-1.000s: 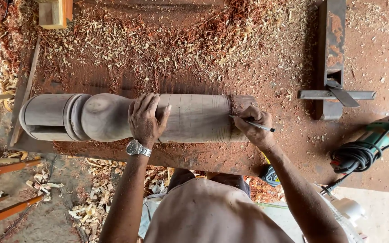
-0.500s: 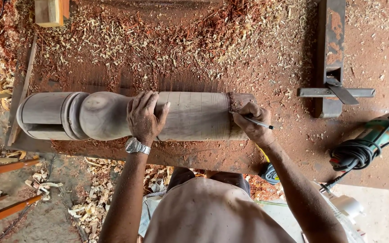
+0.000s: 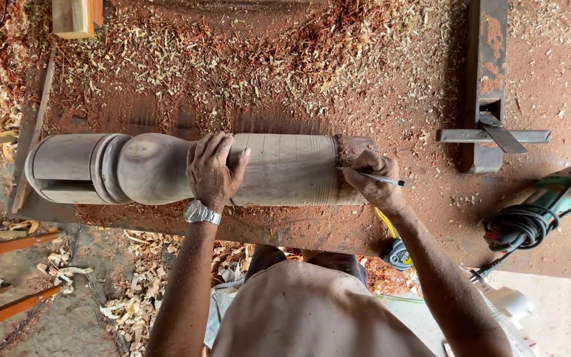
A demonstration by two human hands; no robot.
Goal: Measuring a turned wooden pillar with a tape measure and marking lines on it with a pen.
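Both arms are bare from shoulder to wrist, with no sleeves showing. The left hand point(image 3: 211, 173) has a silver metal wristwatch point(image 3: 201, 213) with a link band at the wrist. The right hand point(image 3: 377, 182) wears no ring or band that can be seen. The torso at the bottom edge looks shirtless, though a pale, close-fitting top is possible.

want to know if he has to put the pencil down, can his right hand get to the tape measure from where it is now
Probably yes. The tape measure sits at the bench edge just under the right hand's forearm, with nothing between them. But that hand grips a pencil against the turned post, so its fingers aren't free.
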